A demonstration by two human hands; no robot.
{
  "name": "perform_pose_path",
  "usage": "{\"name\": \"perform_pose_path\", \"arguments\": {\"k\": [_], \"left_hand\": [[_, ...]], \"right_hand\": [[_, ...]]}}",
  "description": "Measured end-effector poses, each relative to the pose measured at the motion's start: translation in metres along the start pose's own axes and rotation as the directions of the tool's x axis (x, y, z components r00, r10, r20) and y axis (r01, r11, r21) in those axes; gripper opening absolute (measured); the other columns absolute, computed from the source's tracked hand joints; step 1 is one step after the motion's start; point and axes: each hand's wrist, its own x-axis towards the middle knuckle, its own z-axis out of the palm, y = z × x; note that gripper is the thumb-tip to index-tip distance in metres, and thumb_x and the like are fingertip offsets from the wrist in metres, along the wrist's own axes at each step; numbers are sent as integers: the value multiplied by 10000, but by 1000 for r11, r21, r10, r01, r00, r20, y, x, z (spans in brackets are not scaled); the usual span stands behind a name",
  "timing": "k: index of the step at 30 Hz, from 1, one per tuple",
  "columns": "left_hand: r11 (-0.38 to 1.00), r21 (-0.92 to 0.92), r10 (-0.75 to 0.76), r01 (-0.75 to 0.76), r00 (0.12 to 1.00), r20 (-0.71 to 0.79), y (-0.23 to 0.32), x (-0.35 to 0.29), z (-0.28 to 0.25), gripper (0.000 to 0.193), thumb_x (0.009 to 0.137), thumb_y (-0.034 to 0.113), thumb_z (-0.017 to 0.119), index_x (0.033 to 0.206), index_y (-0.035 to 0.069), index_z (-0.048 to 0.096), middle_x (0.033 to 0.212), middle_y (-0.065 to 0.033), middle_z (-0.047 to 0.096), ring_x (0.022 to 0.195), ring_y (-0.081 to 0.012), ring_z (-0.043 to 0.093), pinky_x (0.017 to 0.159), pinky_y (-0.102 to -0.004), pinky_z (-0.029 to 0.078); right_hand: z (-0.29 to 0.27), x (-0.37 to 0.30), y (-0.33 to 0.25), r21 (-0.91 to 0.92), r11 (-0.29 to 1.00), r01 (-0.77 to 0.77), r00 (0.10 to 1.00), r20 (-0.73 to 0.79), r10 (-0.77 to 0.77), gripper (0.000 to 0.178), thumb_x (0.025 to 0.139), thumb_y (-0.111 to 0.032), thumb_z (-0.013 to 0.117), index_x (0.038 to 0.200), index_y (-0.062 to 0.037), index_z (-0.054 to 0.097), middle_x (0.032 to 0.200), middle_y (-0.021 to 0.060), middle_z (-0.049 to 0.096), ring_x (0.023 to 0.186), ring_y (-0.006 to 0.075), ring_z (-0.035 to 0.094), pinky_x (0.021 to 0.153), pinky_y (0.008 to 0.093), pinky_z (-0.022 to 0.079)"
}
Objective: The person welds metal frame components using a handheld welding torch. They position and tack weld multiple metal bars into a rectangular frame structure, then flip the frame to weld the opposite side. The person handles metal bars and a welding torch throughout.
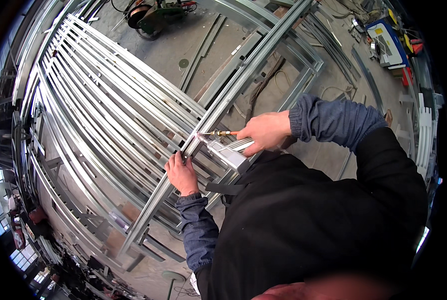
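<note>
My right hand (264,131) is closed round the handle of a handheld welding gun (229,156) with a silver-grey body. Beside its body a thin brass-and-orange wire guide (224,133) runs from near my fingers toward the tip. That tip meets a long galvanized metal rail (159,194), where a small pinkish glow shows. On the same rail, just nearer than the glow, my left hand (182,176) has its fingers bent over the edge, with a small dark gap or piece by the thumb. Many parallel silver tubes (118,100) reach leftward from the rail.
More metal framing (311,67) extends beyond the rail at the upper right. On the floor stand a wire-spool machine (151,17) at the top and a blue-and-white box (387,42) at the far right. Loose metal strips (328,47) and cables lie about.
</note>
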Motion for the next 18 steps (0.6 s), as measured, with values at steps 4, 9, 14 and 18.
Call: {"name": "perform_pose_path", "arguments": {"k": [4, 9, 14, 18], "left_hand": [[1000, 3, -4, 4, 1000, -1, 1, -1, -1, 459, 885, 208, 850, 1315, 90, 743, 1294, -85, 725, 1214, -350, 627, 1049, -448, 524], [1000, 4, -6, 6, 1000, -4, 4, -1, -4, 458, 887, 215, 852, 1315, 94, 744, 1290, -84, 728, 1211, -351, 628, 1050, -447, 524], [1000, 5, -7, 7, 1000, -4, 0, -1, 1, 459, 887, 225, 857, 1313, 96, 746, 1297, -83, 728, 1214, -347, 627, 1055, -444, 523], [1000, 4, -19, 19, 1000, 6, 1, -2, -1, 465, 886, 228, 859, 1317, 96, 746, 1304, -81, 727, 1217, -346, 626, 1059, -444, 521]], "right_hand": [[-2, 0, -2, 4, 1000, -20, 1000, 8, 20, 501, 998, -515, 698, 1247, -80, 704, 973, 230, 757, 956, 439, 737, 847, 536, 568], [-4, -1, -1, 25, 999, -25, 999, 26, 25, 492, 1003, -512, 692, 1255, -90, 706, 965, 224, 755, 949, 431, 736, 842, 533, 565], [0, 2, 5, 58, 998, -5, 1000, 11, 4, 484, 1007, -510, 692, 1252, -93, 705, 968, 207, 758, 939, 426, 730, 837, 519, 561], [1, 3, 7, 96, 995, -3, 1000, 13, 2, 476, 1015, -497, 691, 1269, -95, 706, 972, 209, 755, 939, 418, 726, 837, 512, 556]]}}
